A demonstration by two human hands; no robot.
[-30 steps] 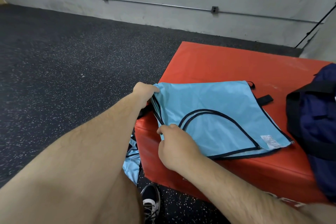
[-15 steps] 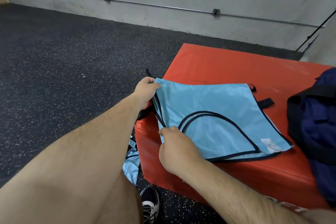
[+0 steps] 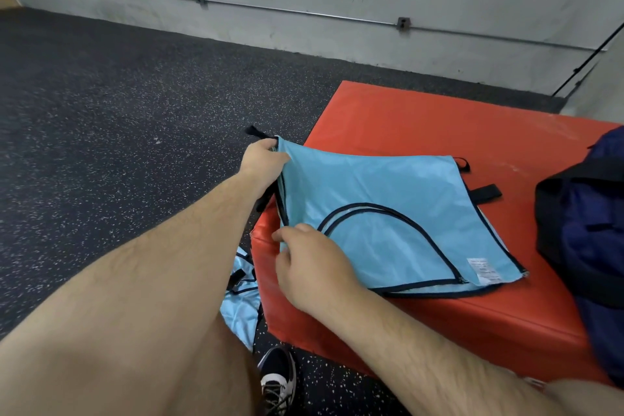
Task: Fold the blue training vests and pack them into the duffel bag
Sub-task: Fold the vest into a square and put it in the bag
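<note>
Since the slippery blue vest [image 3: 388, 219] lies folded on the red pad [image 3: 439, 118] with only its left edge raised, I judge the layers could slide apart if either grip slackens while the fold is carried over. At the far corner the left hand [image 3: 261, 157] pinches the trim. At the near corner the right hand [image 3: 310, 267] curls its fingers round the edge, though the contact is partly hidden. Well to the right of both sets of fingers sits the duffel bag [image 3: 587, 230], with a black strap tab [image 3: 484, 193] between. Below the right fingers a second vest [image 3: 241, 300] lies crumpled on the floor [image 3: 118, 111], near a shoe [image 3: 278, 378].
</note>
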